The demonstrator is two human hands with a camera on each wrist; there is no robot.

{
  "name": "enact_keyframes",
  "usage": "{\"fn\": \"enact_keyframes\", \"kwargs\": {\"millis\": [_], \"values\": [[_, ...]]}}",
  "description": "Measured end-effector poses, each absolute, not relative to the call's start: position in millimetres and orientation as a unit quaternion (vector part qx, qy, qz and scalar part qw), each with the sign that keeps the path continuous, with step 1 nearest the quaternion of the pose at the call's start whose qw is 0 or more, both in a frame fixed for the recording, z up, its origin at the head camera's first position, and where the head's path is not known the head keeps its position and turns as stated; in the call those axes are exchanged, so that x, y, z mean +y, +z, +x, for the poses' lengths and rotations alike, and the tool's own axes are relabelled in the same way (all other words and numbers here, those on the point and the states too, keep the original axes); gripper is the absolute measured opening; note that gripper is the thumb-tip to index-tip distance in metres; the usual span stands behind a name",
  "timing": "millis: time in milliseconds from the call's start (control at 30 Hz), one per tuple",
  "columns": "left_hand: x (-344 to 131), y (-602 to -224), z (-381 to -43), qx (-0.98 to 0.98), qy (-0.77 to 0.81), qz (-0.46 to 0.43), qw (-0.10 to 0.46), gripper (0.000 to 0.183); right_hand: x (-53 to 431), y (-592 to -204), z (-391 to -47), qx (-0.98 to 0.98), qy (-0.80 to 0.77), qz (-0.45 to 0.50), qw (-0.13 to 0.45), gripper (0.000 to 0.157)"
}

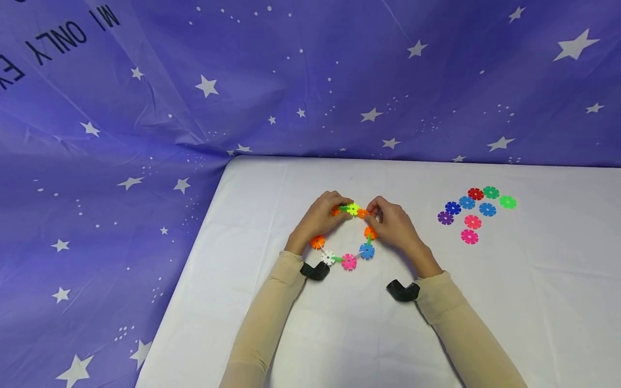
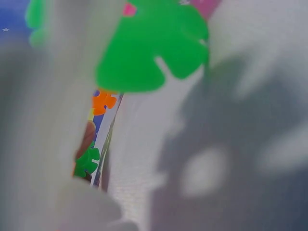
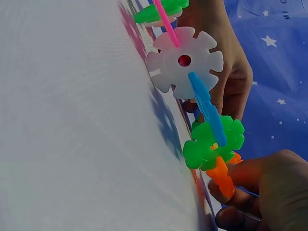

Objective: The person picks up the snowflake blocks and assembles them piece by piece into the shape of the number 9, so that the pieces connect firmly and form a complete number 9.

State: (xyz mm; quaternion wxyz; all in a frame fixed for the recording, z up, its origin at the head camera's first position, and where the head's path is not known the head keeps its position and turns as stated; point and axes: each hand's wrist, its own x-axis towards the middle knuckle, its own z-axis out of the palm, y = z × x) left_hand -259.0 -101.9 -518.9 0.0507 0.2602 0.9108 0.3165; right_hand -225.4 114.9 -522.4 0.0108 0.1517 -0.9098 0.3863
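Slotted plastic snowflake discs, joined edge into slot, form a loop on the white cloth in the head view. Along its near side run a blue disc (image 1: 367,251), a pink disc (image 1: 349,262) and a white disc (image 1: 328,258). My left hand (image 1: 322,218) grips the far left part beside a yellow disc (image 1: 353,209), its fingers over a green disc. From the right, my right hand (image 1: 394,225) pinches an orange disc (image 3: 222,178) between thumb and fingers. That orange disc joins a green disc (image 3: 214,143) in the right wrist view. My right fingers hide part of the loop.
Several loose discs lie right of the loop, among them a red disc (image 1: 475,194), a purple disc (image 1: 445,217) and a pink disc (image 1: 469,236). Behind the white-covered table (image 1: 533,323) hangs a purple star-patterned cloth (image 1: 310,81).
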Motion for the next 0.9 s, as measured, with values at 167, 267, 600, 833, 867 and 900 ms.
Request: {"fn": "enact_keyframes", "kwargs": {"millis": [167, 267, 600, 833, 867, 900], "values": [[-100.8, -520.2, -259.1, 0.910, 0.321, 0.259, 0.050, 0.036, 112.2, -524.2, -224.3, -0.912, 0.378, 0.159, 0.033, 0.012], [-99.8, -520.6, -259.5, 0.909, 0.320, 0.263, 0.043, 0.036, 110.7, -525.4, -224.0, -0.910, 0.378, 0.163, 0.049, 0.012], [-96.9, -520.9, -259.5, 0.904, 0.347, 0.242, 0.059, 0.036, 109.6, -529.2, -223.6, -0.908, 0.379, 0.162, 0.075, 0.010], [-95.9, -517.4, -258.7, 0.916, 0.329, 0.224, 0.055, 0.036, 111.2, -525.0, -225.1, -0.919, 0.362, 0.154, 0.040, 0.013], [-95.7, -516.5, -258.2, 0.921, 0.318, 0.219, 0.052, 0.036, 113.0, -522.6, -225.1, -0.923, 0.354, 0.148, 0.023, 0.017], [-95.6, -515.5, -257.6, 0.927, 0.307, 0.212, 0.048, 0.037, 115.7, -520.0, -224.8, -0.927, 0.346, 0.142, 0.003, 0.020]]}}
